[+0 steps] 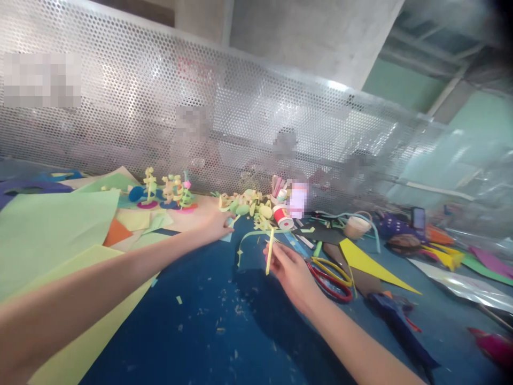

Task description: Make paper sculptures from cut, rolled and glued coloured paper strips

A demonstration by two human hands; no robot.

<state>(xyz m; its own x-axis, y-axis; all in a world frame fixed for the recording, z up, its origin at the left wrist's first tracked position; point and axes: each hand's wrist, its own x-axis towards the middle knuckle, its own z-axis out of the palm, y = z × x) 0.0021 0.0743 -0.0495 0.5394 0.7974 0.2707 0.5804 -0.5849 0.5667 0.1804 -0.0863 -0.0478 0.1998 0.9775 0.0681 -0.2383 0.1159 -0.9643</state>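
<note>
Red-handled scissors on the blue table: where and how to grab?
Probably best by the red handle loops, from above on the near right side. They look to lie flat, with the loops at the near-right end, away from the right hand. The yellow loop crowds their far side, so I'd pinch the near outer edge. Blades unclear here.

From where I stand, this looks like a craft workshop: a blue bench (192, 321) strewn with paper scraps, coloured sheets (56, 230), red-handled scissors (332, 283) and little paper figures (149, 186). A perforated metal screen (140, 96) runs along the far side, with blurred shapes of people behind it, and above it rise a bare grey concrete surface (304, 37) and pale green walls (404, 88).
</note>
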